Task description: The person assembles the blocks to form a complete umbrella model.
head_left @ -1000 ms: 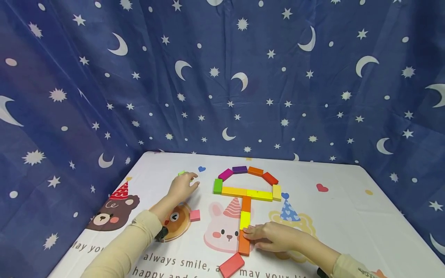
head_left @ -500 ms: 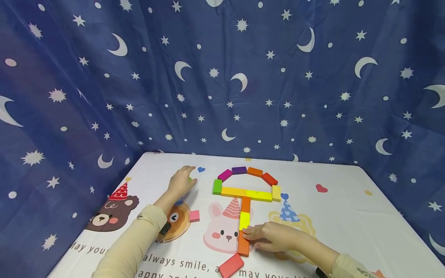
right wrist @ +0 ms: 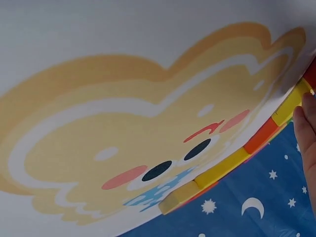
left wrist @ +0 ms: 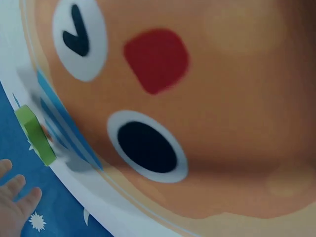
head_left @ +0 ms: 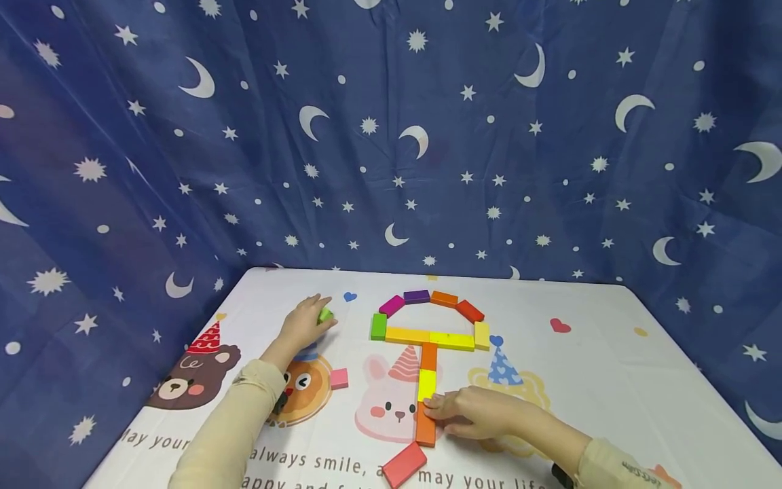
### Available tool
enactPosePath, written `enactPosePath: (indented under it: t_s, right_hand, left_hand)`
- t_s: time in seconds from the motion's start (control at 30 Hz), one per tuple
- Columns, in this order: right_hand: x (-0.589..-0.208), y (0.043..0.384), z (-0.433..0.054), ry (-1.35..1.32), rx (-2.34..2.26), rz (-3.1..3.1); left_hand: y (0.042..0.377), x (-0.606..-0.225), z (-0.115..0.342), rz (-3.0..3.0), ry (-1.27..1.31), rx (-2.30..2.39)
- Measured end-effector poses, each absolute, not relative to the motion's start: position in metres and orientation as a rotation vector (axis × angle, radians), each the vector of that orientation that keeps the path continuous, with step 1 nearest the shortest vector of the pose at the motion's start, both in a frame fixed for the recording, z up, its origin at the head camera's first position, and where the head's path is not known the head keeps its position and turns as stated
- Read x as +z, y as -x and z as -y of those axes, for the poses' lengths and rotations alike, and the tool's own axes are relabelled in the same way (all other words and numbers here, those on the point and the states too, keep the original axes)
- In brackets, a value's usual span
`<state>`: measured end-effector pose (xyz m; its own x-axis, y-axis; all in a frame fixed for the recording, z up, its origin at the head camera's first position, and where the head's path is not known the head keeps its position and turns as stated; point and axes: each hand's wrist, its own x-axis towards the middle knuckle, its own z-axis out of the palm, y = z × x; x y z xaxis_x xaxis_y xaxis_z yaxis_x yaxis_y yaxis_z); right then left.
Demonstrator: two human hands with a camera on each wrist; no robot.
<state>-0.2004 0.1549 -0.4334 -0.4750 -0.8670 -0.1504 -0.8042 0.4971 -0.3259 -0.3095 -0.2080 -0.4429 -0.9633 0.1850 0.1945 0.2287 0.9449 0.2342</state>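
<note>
My left hand [head_left: 302, 324] is at the left of the table, its fingers and thumb around a small green block [head_left: 325, 314] that shows between them. In the left wrist view a gap appears between the fingertips and the green block [left wrist: 35, 136], and the fingers [left wrist: 28, 200] are spread. My right hand [head_left: 476, 413] rests with its fingertips on an orange block [head_left: 425, 426], the lowest of a vertical row. Above that orange block are a yellow block [head_left: 427, 386] and another orange block [head_left: 430, 356].
Yellow blocks [head_left: 452, 341] form a crossbar under an arch with a purple block [head_left: 417, 297] at its top. A red block [head_left: 404, 464] lies slanted at the row's foot. A pink block [head_left: 339, 378] lies to the left. A printed white cloth [head_left: 586, 380] covers the table.
My left hand has shifted a little left and back, so more of the green block shows between thumb and fingers. The right hand stays on the orange block. The head view has tilted slightly.
</note>
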Motion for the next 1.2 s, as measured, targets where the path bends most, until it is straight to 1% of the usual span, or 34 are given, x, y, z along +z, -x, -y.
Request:
enactPosePath:
  t_s: [0.17, 0.57, 0.8, 1.0, 1.2]
  right_hand:
    - [-0.431, 0.202, -0.155, 1.41, -0.279, -2.466]
    - [-0.431, 0.201, -0.153, 1.38, -0.321, -2.464]
    - [-0.431, 0.201, -0.152, 1.378, -0.32, -2.456]
    - [-0.432, 0.2, -0.153, 1.364, -0.343, -2.454]
    - [-0.433, 0.199, -0.154, 1.362, -0.355, -2.451]
  left_hand:
    - [0.311, -0.443, 0.213, 3.01, 0.312, -0.36]
    - [0.319, -0.448, 0.225, 3.141, 0.138, -0.434]
    - [0.32, -0.451, 0.231, 3.161, 0.16, -0.432]
    - [0.327, -0.454, 0.226, 3.1, 0.151, -0.515]
    - [0.332, -0.451, 0.218, 3.121, 0.07, -0.404]
